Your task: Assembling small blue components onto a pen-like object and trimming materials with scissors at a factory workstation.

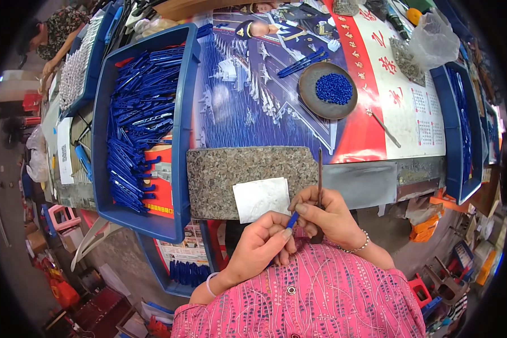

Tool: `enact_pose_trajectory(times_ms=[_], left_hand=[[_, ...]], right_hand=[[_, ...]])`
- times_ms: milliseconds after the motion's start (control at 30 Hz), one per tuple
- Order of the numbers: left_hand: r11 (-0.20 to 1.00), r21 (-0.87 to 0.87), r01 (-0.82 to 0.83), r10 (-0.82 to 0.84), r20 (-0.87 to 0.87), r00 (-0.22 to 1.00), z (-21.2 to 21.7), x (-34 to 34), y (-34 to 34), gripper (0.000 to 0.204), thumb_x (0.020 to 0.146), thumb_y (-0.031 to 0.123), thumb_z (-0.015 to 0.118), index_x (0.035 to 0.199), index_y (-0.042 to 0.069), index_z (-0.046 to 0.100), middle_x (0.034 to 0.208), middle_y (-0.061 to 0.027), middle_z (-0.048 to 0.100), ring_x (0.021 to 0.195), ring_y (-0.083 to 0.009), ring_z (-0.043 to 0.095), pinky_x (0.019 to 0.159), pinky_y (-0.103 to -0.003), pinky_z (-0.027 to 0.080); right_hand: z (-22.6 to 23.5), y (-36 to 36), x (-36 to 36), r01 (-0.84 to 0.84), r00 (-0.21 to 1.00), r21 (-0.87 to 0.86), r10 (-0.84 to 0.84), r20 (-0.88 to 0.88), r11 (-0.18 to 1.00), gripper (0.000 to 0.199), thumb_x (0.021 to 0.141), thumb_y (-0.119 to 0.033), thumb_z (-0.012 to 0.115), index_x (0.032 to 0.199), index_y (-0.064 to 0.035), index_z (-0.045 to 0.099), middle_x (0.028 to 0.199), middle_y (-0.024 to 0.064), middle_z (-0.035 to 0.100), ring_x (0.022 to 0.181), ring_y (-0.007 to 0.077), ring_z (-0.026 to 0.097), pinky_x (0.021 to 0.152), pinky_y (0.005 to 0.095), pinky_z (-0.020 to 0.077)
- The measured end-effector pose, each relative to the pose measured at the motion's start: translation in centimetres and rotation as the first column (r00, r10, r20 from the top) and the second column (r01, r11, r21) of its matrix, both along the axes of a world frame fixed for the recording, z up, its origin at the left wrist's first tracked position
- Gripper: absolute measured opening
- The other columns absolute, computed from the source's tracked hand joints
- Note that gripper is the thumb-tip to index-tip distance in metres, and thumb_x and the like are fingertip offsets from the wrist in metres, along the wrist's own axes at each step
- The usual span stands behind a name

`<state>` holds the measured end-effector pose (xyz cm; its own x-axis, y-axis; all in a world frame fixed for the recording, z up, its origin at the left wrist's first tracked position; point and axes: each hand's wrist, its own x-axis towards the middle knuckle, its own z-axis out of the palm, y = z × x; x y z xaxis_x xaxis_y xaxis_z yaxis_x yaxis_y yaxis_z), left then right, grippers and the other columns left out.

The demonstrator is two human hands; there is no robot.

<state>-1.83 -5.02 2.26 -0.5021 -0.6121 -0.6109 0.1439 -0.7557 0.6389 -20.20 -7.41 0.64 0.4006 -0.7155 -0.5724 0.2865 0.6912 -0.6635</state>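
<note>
My left hand [267,239] is closed on a slim blue plastic piece [293,219], holding it in front of my pink patterned shirt. Its lower end disappears behind the fingers. My right hand [329,217] grips a thin dark metal tool [320,174] that points away from me, while its fingertips meet the far end of the blue piece. Just beyond both hands lies a folded white paper or cloth [262,198] on a speckled granite slab [214,180]. A round brown dish [310,107] full of small blue beads [333,89] sits farther off on the poster-covered table.
At left a large blue tray [184,141] holds many long blue plastic pieces [146,96]. A lower tray [174,288] and another at right [474,180] hold similar ones. Blue pieces [304,62] and a slim metal tool [386,128] lie near the dish. Another person's hand [48,70] shows at upper left.
</note>
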Motion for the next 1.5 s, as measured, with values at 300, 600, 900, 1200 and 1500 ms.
enact_pose_trajectory(times_ms=[300, 600, 900, 1200, 1500], left_hand=[[0.974, 0.221, -0.059, 0.085, -0.109, 0.99, -0.1, -0.1, -0.9, 0.016, 0.091, 0.01, 0.043, 0.102, 0.001, 0.049, 0.065, -0.0058, 0.057, 0.044, -0.008, 0.049, 0.042, -0.018, 0.039], [0.798, 0.603, -0.017, 0.333, -0.417, 0.846, -1.8, 0.3, -1.5, 0.025, 0.095, 0.02, 0.036, 0.103, 0.0, 0.049, 0.056, -0.0065, 0.049, 0.03, -0.0078, 0.033, 0.028, -0.018, 0.026], [0.875, 0.484, -0.024, 0.245, -0.398, 0.884, -1.9, -0.1, -1.4, 0.025, 0.096, 0.02, 0.034, 0.102, 0.0, 0.048, 0.054, -0.0064, 0.047, 0.03, -0.0073, 0.033, 0.028, -0.018, 0.026], [0.898, 0.437, -0.058, 0.257, -0.411, 0.875, -1.7, 0.0, -1.2, 0.023, 0.095, 0.019, 0.039, 0.102, -0.001, 0.047, 0.057, -0.0072, 0.047, 0.032, -0.0078, 0.034, 0.03, -0.018, 0.028], [0.934, 0.353, -0.063, 0.214, -0.407, 0.888, -1.2, -0.2, -1.4, 0.024, 0.093, 0.021, 0.043, 0.102, -0.001, 0.049, 0.062, -0.0063, 0.05, 0.039, -0.0078, 0.039, 0.037, -0.018, 0.031]], right_hand=[[-0.2, -0.2, 0.0, -0.005, 1.0, -0.013, 0.005, 0.0, 1.0, 0.015, 0.09, -0.016, 0.054, 0.093, -0.0009, 0.054, 0.066, 0.0013, 0.052, 0.049, 0.0052, 0.045, 0.045, 0.0184, 0.0358], [-0.4, -0.5, 0.3, 0.039, 0.999, -0.03, -0.039, 0.008, 0.999, 0.016, 0.089, -0.016, 0.056, 0.087, -0.0009, 0.054, 0.062, 0.0022, 0.052, 0.045, 0.006, 0.044, 0.041, 0.0185, 0.0341], [-0.5, -0.8, 0.3, 0.046, 0.998, -0.069, -0.042, 0.056, 0.997, 0.018, 0.088, -0.018, 0.059, 0.085, -0.001, 0.054, 0.062, 0.0031, 0.053, 0.044, 0.0059, 0.044, 0.04, 0.0182, 0.0326], [-0.5, -0.7, 0.4, 0.052, 0.998, -0.053, -0.05, 0.044, 0.997, 0.016, 0.088, -0.016, 0.057, 0.087, -0.0006, 0.054, 0.063, 0.0031, 0.054, 0.044, 0.0057, 0.044, 0.041, 0.018, 0.0341], [0.0, -0.9, 0.5, 0.039, 0.999, -0.07, -0.038, 0.01, 0.997, 0.012, 0.088, -0.013, 0.056, 0.087, -0.001, 0.055, 0.063, 0.0013, 0.054, 0.046, 0.0047, 0.045, 0.042, 0.0173, 0.035]])
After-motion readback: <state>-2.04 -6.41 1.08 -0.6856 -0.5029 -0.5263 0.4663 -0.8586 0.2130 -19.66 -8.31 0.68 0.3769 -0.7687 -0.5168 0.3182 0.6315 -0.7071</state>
